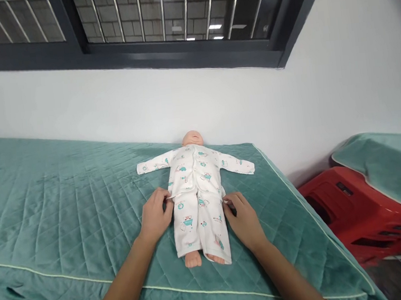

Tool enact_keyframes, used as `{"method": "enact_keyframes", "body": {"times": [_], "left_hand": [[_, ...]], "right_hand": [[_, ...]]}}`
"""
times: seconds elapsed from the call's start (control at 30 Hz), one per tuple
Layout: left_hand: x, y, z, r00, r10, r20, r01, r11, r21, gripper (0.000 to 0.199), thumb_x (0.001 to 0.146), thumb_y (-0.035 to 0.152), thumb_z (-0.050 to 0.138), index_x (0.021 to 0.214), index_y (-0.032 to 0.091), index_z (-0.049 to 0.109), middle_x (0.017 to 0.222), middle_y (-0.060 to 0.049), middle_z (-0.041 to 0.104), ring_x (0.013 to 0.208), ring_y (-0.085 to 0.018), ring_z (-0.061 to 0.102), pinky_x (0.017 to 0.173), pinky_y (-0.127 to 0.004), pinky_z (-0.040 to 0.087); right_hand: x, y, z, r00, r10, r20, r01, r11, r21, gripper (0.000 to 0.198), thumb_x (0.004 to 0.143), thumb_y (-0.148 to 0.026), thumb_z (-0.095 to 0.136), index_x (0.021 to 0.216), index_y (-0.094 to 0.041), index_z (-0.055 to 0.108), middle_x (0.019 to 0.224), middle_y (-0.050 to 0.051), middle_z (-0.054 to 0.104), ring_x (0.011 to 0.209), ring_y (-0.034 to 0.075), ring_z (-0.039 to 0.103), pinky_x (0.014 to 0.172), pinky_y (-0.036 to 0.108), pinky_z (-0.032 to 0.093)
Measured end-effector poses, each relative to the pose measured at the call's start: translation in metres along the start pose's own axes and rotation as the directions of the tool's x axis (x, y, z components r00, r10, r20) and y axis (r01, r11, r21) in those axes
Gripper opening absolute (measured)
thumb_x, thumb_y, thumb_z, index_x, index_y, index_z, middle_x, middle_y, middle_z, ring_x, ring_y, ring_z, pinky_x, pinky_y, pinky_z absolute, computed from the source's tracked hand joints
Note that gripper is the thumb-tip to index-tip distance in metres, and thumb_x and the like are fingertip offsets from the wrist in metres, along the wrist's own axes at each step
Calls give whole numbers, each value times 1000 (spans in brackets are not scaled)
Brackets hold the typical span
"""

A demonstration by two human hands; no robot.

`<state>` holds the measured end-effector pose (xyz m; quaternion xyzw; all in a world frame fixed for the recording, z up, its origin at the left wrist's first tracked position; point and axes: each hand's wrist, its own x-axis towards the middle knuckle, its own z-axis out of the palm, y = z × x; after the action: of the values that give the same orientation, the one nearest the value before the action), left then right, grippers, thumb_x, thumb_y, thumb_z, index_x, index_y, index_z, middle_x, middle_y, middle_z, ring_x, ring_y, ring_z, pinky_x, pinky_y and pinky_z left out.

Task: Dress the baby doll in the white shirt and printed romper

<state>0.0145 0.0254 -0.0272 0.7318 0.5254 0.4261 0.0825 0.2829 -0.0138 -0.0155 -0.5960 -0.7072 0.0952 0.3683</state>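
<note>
A baby doll lies on its back with its head toward the wall and its feet toward me. It wears a white printed pajama top, sleeves spread out to both sides, and matching pajama pants. Bare feet show below the pant cuffs. At the doll's left-side edge in view, my left hand pinches the lower hem of the top. My right hand is closed on the white cloth at the opposite side of the waist, seemingly the same hem; its fingertips are partly hidden.
A green quilted cover with pale piping spreads under the doll. Behind it rises a white wall with a dark-framed, barred window. To the right stands a red plastic chair or stool, partly under green cloth.
</note>
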Motion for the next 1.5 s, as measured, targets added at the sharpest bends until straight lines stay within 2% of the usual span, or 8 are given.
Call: {"method": "enact_keyframes", "body": {"times": [0.17,0.33,0.47,0.6,0.8,1.07,1.33,1.5], "left_hand": [[-3,4,-3,998,-67,4,67,998,11,10,89,27,44,90,21,52,89,-3,60,83,-19,59,77,-32,47],[-27,9,-13,991,-114,71,117,993,-30,16,90,25,42,100,21,54,100,-5,62,92,-20,60,83,-34,46],[-63,19,-26,980,-137,145,159,976,-150,15,88,25,44,99,22,54,103,-5,62,97,-21,59,87,-35,46],[-92,32,-33,949,-131,286,172,977,-122,13,82,23,52,95,24,56,105,-4,65,100,-24,59,91,-41,44],[-98,45,-28,945,-195,264,210,977,-30,12,82,34,57,90,25,60,96,-3,68,93,-26,61,85,-42,44],[-99,49,-25,947,-213,241,237,968,-77,24,91,39,48,100,25,65,99,-4,70,91,-25,63,82,-41,44],[-108,59,-32,941,-281,189,315,931,-186,19,91,34,48,97,25,63,98,-2,69,91,-23,63,81,-37,48],[-117,63,-45,973,-221,71,229,960,-161,14,91,30,49,96,24,61,97,-3,68,89,-20,64,73,-31,51]], "right_hand": [[-22,-26,-8,995,-65,-77,76,986,146,16,90,-23,53,105,-23,58,116,9,57,112,25,55,98,46,47],[-58,-78,-17,983,-147,115,128,979,160,28,87,-20,56,115,-28,57,137,7,48,129,25,42,105,45,44],[-66,-100,-16,966,-180,186,174,984,51,33,84,-14,55,114,-27,58,143,7,44,135,28,36,107,50,42],[-65,-104,-5,968,-173,181,197,972,-125,28,77,-7,58,101,-23,61,141,11,48,135,33,37,108,59,36],[-67,-106,11,976,-183,115,205,951,-230,15,80,-11,61,89,-23,64,135,11,54,132,35,39,108,65,30],[-67,-102,7,973,-208,103,219,970,-108,21,85,-9,52,89,-23,67,132,8,57,133,31,40,107,56,38],[-66,-99,-2,965,-221,145,228,973,-32,17,83,-9,54,84,-22,64,134,7,55,135,32,36,109,58,37],[-70,-109,-16,956,-270,114,274,962,-22,16,85,-10,52,84,-22,62,134,5,55,137,31,33,111,60,34]]}}
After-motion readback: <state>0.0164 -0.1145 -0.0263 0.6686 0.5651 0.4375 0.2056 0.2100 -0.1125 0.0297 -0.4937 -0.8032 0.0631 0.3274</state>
